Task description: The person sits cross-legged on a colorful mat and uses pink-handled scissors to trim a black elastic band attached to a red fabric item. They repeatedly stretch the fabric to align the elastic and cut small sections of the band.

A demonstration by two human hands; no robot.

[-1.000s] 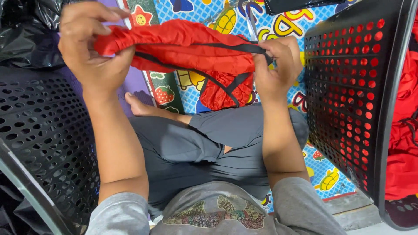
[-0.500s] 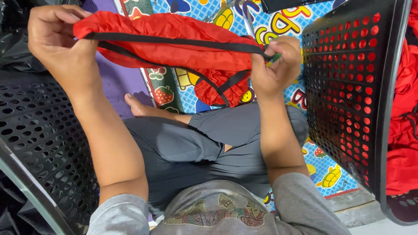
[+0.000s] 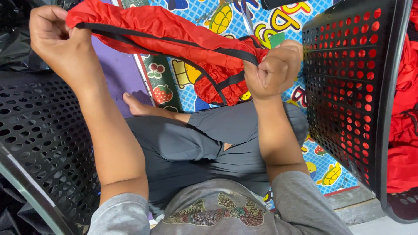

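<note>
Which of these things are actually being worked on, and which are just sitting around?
In use:
left hand
right hand
red cloth
black strap

Lying about:
black basket at left
black basket at right
red heap
picture mat

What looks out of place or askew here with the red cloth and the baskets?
Nothing looks damaged or spilled. The red fabric piece with black straps is stretched between the left hand and right hand, one end bunched and hanging. More red fabric fills the black perforated basket on the right.
</note>
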